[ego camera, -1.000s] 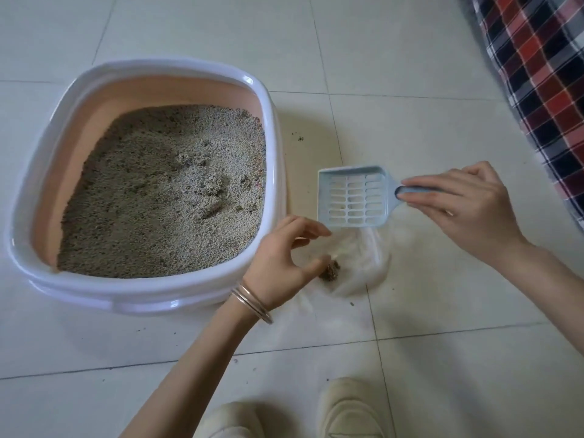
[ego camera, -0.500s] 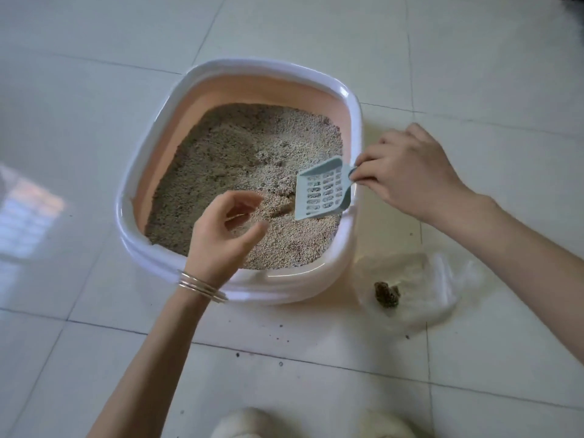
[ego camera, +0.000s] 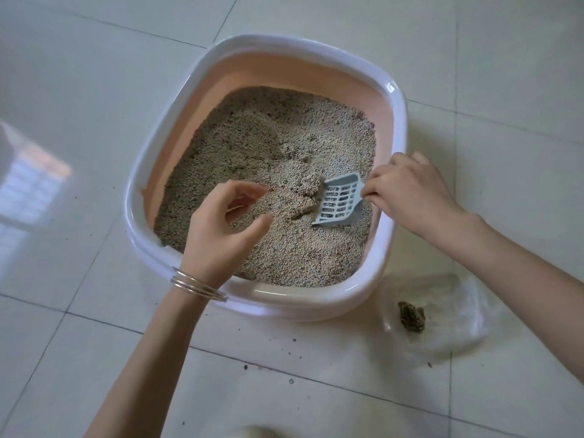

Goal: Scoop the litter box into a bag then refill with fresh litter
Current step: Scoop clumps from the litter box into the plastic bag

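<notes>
The right hand grips the handle of the pale blue scoop, fingers curled around it, at the right side of the litter box. The scoop's slotted blade tilts down into the litter, its left edge against a small heap. The left hand hovers over the near-left part of the litter, fingers loosely curled, grasping nothing — thin bangles circle its wrist. Just right of the box's near corner, a clear bag lies flat on the tiled floor — a dark clump sits in it.
</notes>
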### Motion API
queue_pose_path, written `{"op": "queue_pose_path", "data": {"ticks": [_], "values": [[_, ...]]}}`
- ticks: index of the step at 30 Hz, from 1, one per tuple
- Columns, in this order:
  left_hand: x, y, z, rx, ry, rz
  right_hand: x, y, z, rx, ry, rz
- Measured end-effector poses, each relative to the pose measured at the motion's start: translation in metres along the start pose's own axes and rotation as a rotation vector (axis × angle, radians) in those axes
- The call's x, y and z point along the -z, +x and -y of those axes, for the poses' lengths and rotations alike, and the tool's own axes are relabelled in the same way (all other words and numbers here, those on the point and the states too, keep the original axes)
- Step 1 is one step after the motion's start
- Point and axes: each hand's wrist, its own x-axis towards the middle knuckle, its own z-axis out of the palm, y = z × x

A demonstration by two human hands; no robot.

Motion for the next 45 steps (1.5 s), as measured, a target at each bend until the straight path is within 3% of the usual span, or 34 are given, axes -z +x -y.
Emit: {"op": "queue_pose_path", "data": {"ticks": [6,28,39,45], "values": [[0.006,0.002,0.003,0.016,-0.012,0.005,-0.01,0.023,-0.002,0.025,0.243,-0.036],[0.035,-0.004,0.013,0.08,-0.012,-0.072,-0.027,0.058,0.025,0.157,0.681,-0.031],[0.033,-0.008,0.007,0.07,-0.045,-0.114,-0.011,0.023,0.008,0.112,0.87,-0.319],[0.02,-0.009,0.002,0.051,-0.032,-0.067,-0.01,0.003,-0.005,0.07,0.898,-0.31]]}}
